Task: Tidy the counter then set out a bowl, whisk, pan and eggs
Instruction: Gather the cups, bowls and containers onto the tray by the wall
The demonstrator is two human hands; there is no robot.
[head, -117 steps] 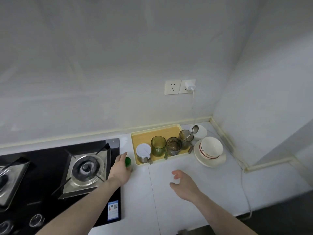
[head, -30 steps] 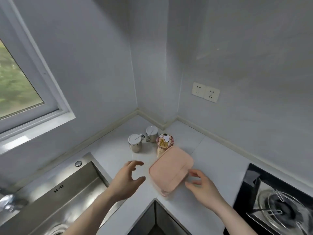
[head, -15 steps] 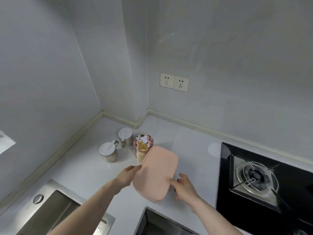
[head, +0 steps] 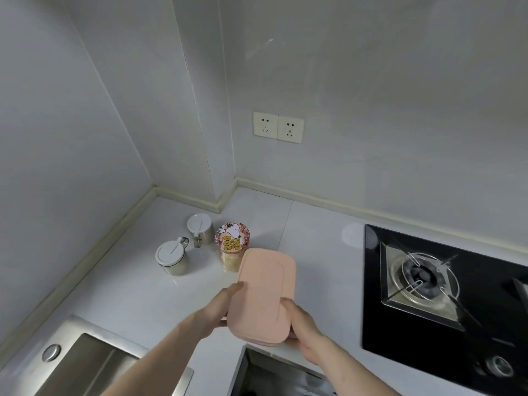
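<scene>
A flat pink lidded container [head: 264, 292] is held over the white counter [head: 137, 292] near its inner corner edge. My left hand [head: 220, 305] grips its left side, fingers curled under it and thumb along the rim. Gripping the near right corner is my right hand [head: 303, 324]. Whether the container touches the counter or is lifted slightly, I cannot tell. No bowl, whisk, pan or eggs are in view.
Behind the container stand a jar with a cartoon-dog lid [head: 232, 245] and two steel canisters with white lids [head: 171, 257] [head: 200, 228]. A black gas hob [head: 445, 292] lies to the right, a steel sink [head: 85, 364] at lower left. Two wall sockets [head: 277, 127] sit above.
Both hands have closed on the pink container, which was only being reached for a second ago. The view has swung from the right end of the counter to this corner.
</scene>
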